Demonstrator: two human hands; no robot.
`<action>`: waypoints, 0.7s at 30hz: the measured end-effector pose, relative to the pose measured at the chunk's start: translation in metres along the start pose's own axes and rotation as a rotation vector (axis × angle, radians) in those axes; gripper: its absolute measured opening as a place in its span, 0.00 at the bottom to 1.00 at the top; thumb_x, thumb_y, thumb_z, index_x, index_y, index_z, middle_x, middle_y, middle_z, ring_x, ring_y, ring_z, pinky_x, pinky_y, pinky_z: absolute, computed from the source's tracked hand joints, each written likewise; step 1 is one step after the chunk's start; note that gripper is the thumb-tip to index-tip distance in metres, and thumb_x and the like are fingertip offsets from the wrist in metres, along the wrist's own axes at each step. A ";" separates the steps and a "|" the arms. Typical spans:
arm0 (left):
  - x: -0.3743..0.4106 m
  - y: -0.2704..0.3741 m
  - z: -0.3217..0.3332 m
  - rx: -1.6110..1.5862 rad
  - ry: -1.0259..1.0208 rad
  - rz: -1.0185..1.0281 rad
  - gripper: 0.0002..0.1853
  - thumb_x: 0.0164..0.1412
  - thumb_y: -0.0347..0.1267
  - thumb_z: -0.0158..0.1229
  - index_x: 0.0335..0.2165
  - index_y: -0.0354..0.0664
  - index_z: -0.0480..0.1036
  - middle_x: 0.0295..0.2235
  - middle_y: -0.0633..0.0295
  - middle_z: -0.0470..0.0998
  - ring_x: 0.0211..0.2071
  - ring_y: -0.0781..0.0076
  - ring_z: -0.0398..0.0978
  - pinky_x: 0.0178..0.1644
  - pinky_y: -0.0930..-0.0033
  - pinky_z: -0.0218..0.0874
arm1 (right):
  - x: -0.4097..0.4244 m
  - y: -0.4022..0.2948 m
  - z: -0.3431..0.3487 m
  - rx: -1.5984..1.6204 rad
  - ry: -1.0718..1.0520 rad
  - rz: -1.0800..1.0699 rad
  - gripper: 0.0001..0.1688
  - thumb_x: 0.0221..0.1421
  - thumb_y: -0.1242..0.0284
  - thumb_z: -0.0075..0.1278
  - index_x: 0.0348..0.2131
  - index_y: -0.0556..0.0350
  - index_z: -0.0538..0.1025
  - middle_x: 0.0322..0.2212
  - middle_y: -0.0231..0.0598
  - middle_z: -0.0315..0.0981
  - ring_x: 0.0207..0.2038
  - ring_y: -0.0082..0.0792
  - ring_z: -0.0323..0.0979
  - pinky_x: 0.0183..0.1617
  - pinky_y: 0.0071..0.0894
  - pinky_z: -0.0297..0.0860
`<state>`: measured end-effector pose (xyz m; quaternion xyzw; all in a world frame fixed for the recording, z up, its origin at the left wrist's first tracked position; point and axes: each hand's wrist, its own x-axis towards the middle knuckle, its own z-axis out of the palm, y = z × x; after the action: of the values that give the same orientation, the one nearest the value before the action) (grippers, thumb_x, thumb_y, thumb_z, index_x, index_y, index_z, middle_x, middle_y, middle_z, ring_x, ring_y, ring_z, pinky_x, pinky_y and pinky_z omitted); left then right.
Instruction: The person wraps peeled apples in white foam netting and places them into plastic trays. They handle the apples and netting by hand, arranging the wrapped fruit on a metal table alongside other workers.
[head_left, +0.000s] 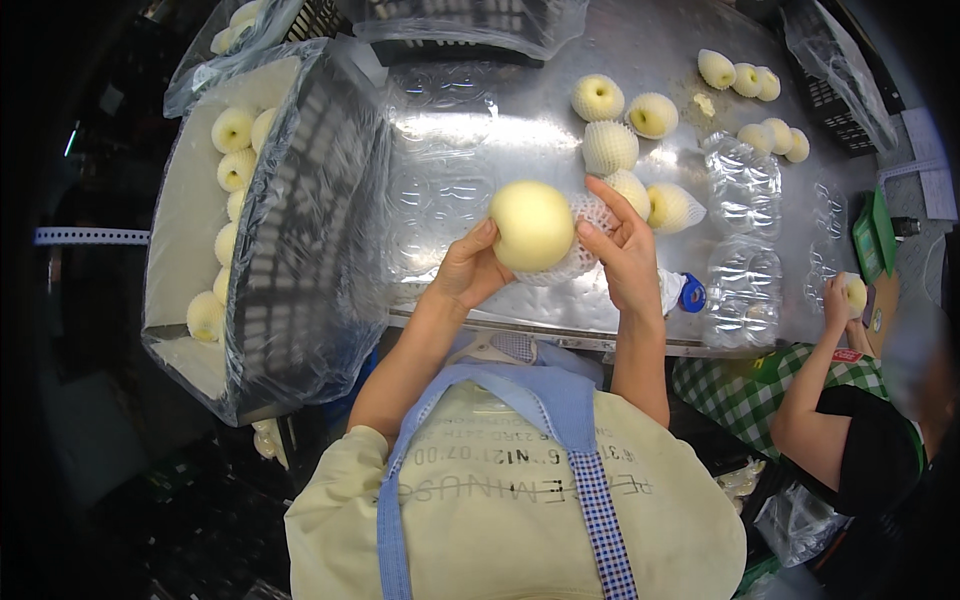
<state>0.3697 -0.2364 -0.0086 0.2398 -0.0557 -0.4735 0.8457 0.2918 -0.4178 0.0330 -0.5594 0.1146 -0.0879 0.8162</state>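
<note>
A smooth pale yellow fruit, seemingly an apple or pear (531, 225), is bare of any net. My left hand (474, 262) grips its left side between thumb and fingers. With my right hand (622, 251) I hold a white foam net sleeve (559, 271) against the fruit's right and lower side; how far the fruit sits inside it is partly hidden. Just beyond my right fingers lie several netted fruits (611, 148) on the metal table (525, 90). Clear plastic clamshell trays (442, 172) stand left of the bare fruit.
A plastic-lined black crate (300, 225) with netted fruits is at left; another lined crate (465, 30) stands behind. Stacked clear trays (742, 292), a blue tape dispenser (691, 292) and more netted fruits (716, 69) lie to the right. A co-worker (847, 420) holds a fruit at far right.
</note>
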 end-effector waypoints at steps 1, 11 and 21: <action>0.000 -0.001 -0.001 -0.001 0.009 0.000 0.39 0.56 0.47 0.56 0.59 0.43 0.52 0.54 0.57 0.64 0.55 0.63 0.63 0.57 0.53 0.58 | 0.001 0.002 -0.002 -0.020 0.007 0.019 0.34 0.50 0.76 0.56 0.54 0.69 0.63 0.41 0.40 0.69 0.38 0.21 0.69 0.40 0.20 0.67; -0.004 0.008 -0.008 0.503 -0.011 0.123 0.42 0.37 0.23 0.68 0.53 0.42 0.61 0.49 0.59 0.69 0.51 0.67 0.68 0.55 0.66 0.61 | 0.001 0.002 -0.004 -0.452 0.163 -0.166 0.11 0.45 0.79 0.57 0.32 0.62 0.74 0.29 0.29 0.70 0.27 0.16 0.66 0.28 0.15 0.64; -0.002 0.006 0.027 0.867 0.001 0.249 0.49 0.30 0.26 0.75 0.54 0.41 0.60 0.53 0.59 0.63 0.53 0.69 0.64 0.57 0.66 0.58 | -0.003 0.007 0.009 -0.614 0.323 -0.454 0.14 0.36 0.86 0.54 0.29 0.58 0.72 0.21 0.29 0.61 0.21 0.17 0.60 0.22 0.17 0.60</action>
<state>0.3645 -0.2421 0.0177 0.5635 -0.2770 -0.3010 0.7177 0.2913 -0.4061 0.0298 -0.7671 0.1356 -0.3141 0.5427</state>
